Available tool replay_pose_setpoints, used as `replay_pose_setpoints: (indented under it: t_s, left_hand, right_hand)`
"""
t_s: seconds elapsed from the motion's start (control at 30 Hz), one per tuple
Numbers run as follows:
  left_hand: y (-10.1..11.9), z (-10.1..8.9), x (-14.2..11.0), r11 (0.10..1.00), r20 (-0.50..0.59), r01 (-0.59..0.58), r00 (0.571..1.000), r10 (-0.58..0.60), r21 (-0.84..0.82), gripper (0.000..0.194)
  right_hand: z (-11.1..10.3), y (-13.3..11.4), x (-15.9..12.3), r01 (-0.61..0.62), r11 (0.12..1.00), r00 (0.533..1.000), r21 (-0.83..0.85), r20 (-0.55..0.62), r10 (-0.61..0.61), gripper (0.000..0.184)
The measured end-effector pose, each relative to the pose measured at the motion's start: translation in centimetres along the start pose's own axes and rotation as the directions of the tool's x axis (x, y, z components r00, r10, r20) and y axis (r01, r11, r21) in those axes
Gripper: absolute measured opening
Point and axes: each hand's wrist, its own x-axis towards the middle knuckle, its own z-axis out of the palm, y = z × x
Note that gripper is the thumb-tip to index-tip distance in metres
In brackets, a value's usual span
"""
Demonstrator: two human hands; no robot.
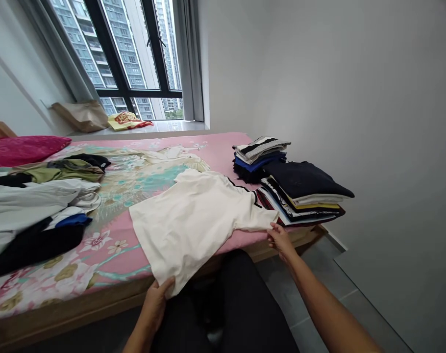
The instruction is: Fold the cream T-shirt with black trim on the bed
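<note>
Black-trousered legs (250, 299) are nearest us, at the bed's edge. Beyond, the bed (223, 147) fills most of our view: pink, floral sheet, low wooden frame (109, 309). On its L side sits a loose heap (28, 206) of clothes, mostly white, black & olive.

Next in size is our shirt (193, 211), off-white, short-sleeved, lying nearly flat on the near part of the bed, neck end to the R, near hem corner hanging over the edge. R of it, two folded stacks: the bigger one (307, 181) w/ navy on top, the smaller (261, 147) w/ a striped piece on top, just behind.

Our hands are well apart, each w/ a pinch on the shirt: L hand (160, 296) on the near corner of the hem (179, 282), R hand (280, 239) on the end of the near sleeve (254, 221), close by the bigger stack; can't tell if the cloth touches it.

Handling, we'd guess: light, soft, limp, not fragile, prob. not slippery; it'd crease easily & sag mid-span. Best holds, approx.: hem corners & sleeve ends, thumb over fingers, w/ light tension. Smallest detail: dark trim (255, 197) by the neck, a handy guide for lining up.
</note>
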Motion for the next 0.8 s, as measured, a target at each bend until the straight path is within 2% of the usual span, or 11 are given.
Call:
replay_pose_setpoints:
  t_s: [0.07, 0.17, 0.33, 0.43, 0.53, 0.63, 0.7, 0.8]
  left_hand:
    - [0.1, -0.5, -1.0, 0.996, -0.083, -0.047, 0.996, 0.041, -0.08, 0.038]
    - [0.2, -1.2, -2.3, 0.991, -0.122, -0.057, 0.992, 0.043, -0.118, 0.03]
    - [-0.6, -0.9, -3.2, 0.992, -0.098, 0.105, 0.989, -0.111, -0.064, 0.029]
    - [-1.2, -0.4, -3.7, 0.995, -0.103, 0.073, 0.992, -0.079, -0.066, 0.028]
    - [-1.6, -0.3, -4.1, 0.994, -0.111, 0.05, 0.992, -0.061, -0.099, 0.018]
    - [-2.1, -0.4, -4.3, 0.991, -0.105, 0.039, 0.993, -0.052, -0.126, 0.011]
    - [-2.3, -0.6, -4.2, 0.99, -0.088, 0.03, 0.995, -0.042, -0.139, 0.009]
    - [-2.6, -0.9, -3.9, 0.989, -0.07, 0.023, 0.997, -0.034, -0.147, 0.009]
  right_hand:
    - [-0.3, -0.1, 0.4, -0.027, 0.999, 0.999, 0.017, 0.024, 0.027, 0.051]
    - [-0.7, -0.1, 0.8, -0.052, 0.999, 0.998, 0.009, 0.041, 0.052, 0.041]
    - [-0.7, 0.2, 1.2, -0.02, 1.0, 1.0, -0.005, -0.009, 0.02, 0.036]
    - [-0.7, 0.0, 1.4, 0.026, 0.999, 0.999, -0.024, -0.029, -0.027, 0.031]
    - [-0.8, -0.1, 1.5, 0.078, 0.997, 0.991, -0.024, -0.105, -0.081, 0.03]
    - [-0.9, 0.1, 1.2, 0.061, 0.998, 0.987, -0.006, -0.148, -0.061, 0.035]
    - [-0.8, 0.3, 0.8, 0.019, 1.0, 0.993, 0.007, -0.119, -0.018, 0.038]
    - [-0.6, 0.2, 0.6, -0.037, 0.999, 0.999, 0.031, -0.007, 0.038, 0.038]
